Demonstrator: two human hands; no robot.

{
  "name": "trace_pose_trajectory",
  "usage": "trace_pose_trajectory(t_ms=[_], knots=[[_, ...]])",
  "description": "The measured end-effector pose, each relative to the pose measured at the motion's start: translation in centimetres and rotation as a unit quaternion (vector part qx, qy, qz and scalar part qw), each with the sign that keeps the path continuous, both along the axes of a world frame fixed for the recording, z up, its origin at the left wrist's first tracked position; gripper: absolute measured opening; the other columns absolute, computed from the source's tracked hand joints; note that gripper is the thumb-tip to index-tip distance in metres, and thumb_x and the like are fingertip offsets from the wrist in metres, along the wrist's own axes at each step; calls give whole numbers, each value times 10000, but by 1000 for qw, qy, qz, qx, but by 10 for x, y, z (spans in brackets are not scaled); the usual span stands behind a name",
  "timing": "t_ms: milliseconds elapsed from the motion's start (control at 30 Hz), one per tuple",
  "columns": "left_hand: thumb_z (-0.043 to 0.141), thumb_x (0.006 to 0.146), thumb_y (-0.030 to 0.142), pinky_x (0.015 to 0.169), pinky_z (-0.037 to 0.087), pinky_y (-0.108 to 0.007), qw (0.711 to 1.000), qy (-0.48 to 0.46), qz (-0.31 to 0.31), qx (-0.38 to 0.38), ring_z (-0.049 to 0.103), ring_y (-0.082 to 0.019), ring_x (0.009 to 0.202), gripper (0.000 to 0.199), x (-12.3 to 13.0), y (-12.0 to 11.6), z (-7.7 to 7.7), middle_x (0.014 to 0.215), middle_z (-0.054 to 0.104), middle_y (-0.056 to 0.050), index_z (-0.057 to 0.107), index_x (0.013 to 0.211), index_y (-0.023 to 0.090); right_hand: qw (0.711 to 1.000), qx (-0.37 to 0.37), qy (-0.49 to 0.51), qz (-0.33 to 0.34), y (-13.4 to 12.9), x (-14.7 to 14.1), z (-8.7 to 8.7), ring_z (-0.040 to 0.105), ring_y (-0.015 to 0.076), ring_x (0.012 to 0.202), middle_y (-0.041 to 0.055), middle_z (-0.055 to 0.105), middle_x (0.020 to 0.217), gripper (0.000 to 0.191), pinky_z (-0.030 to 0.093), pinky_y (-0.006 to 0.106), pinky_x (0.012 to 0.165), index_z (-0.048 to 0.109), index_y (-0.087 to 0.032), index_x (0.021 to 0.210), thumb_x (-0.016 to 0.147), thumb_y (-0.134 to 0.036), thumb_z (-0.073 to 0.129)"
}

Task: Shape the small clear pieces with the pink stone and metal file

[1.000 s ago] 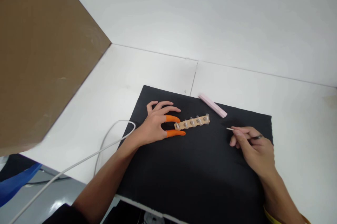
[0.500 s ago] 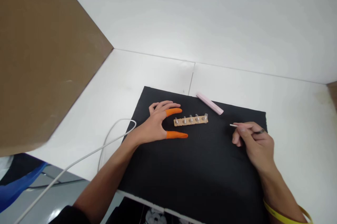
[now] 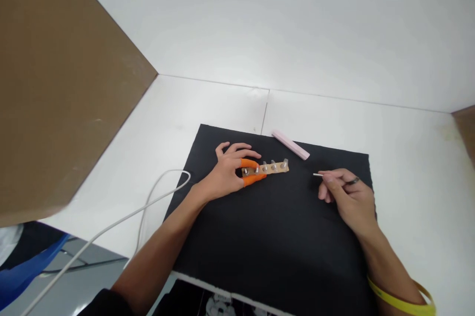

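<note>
On a black mat point(image 3: 274, 237) lies a narrow tan strip point(image 3: 273, 169) bearing several small clear upright pieces, like nail tips. My left hand point(image 3: 226, 173) wears orange finger covers on thumb and index. These two fingers close on the strip's long edges near its left end; the other fingers spread above the mat. My right hand point(image 3: 347, 197), with a dark ring, pinches a thin white stick point(image 3: 318, 175) whose tip points left toward the strip, well apart from it. The stick's other end is hidden in the hand.
A pink bar point(image 3: 291, 144) lies across the mat's far edge, behind the strip. A white cable point(image 3: 111, 227) loops over the table at left. A brown panel point(image 3: 74, 83) stands on the left, a white wall point(image 3: 289, 24) behind.
My left thumb and index finger, earlier apart around the strip, have come together on its edges. My right hand still pinches the stick. The view has shifted slightly.
</note>
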State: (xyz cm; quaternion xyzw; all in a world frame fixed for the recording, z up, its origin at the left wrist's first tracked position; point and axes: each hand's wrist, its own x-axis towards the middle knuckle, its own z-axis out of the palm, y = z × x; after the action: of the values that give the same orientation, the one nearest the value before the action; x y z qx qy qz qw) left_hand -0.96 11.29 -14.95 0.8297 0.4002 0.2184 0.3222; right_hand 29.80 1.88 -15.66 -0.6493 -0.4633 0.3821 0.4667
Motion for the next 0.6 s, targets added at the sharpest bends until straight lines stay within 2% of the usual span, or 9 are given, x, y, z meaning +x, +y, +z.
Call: trace_pose_trajectory(t_ms=[233, 600], knots=[[907, 928, 274, 1293, 191, -643, 999, -9, 5, 38, 674, -330, 1396, 70, 0, -2, -10, 1300, 857, -46, 842, 955, 278, 1000, -3, -11, 7, -1, 1, -3, 575, 126, 452, 3, 691, 560, 540, 511, 262, 475, 777, -215, 905, 932, -754, 764], [846, 964, 217, 1260, 198, -638, 995, 2, -1, 97, 621, -344, 1449, 117, 0, -5, -9, 1385, 821, -51, 880, 988, 325, 999, -9, -38, 14, -1, 2, -4, 580, 136, 461, 1, 689, 563, 551, 522, 281, 494, 784, -223, 917, 933, -773, 746]])
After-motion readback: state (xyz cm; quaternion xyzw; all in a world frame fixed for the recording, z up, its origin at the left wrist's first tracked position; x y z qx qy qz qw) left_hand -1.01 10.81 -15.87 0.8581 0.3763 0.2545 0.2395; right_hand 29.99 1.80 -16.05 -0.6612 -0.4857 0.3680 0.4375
